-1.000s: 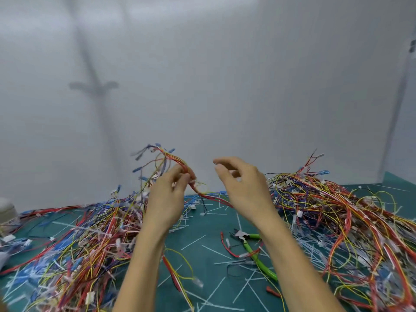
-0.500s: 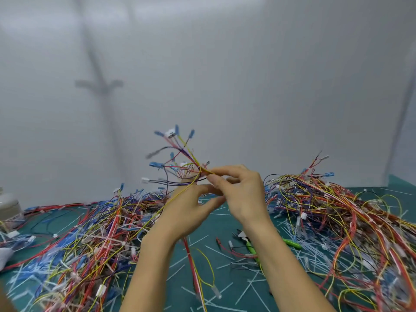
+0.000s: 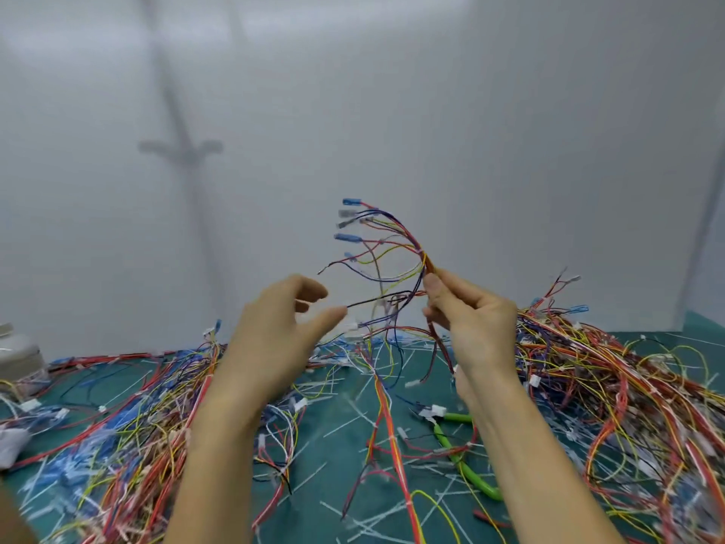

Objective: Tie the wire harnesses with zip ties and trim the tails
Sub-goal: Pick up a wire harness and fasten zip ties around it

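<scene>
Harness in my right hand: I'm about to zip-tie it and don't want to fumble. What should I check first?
1. Grip on the harness: ok, the right hand pinches it where the wires branch.
2. Free hand for the tie: ok, the left hand is open, holding nothing.
3. Fresh zip tie ready: cannot tell; white strips on the mat may be trimmed tails.
4. Tool nearby: ok, the cutters lie on the mat beneath the right forearm.
5. Harness clear of the mat: not ok, its lower wires trail onto it.

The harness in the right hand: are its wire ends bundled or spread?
Spread: above the right hand, the harness fans into separate connectors.
</scene>
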`<state>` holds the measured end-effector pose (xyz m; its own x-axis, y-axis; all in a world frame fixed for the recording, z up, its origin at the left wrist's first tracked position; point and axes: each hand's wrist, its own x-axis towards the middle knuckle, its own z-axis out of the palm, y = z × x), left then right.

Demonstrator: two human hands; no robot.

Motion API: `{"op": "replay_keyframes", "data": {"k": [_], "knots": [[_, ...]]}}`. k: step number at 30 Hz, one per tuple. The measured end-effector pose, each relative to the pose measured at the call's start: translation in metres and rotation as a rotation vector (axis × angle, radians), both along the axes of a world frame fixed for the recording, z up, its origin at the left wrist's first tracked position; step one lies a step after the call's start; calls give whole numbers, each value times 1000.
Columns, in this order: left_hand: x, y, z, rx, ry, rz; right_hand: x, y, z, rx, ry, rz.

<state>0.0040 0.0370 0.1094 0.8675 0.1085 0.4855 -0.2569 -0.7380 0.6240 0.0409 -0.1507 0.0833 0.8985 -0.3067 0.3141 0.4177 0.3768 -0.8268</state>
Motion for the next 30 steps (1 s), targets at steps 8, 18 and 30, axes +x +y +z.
{"op": "replay_keyframes", "data": {"k": [8,18,30], "knots": [[13,-25,-11,-139,32,-257,2,6,-2,1,15,185],[12,-36,-5,-306,-251,-284,-7,19,4,-272,-17,293],[27,9,-32,312,369,161,-8,9,11,-144,-141,85]]}}
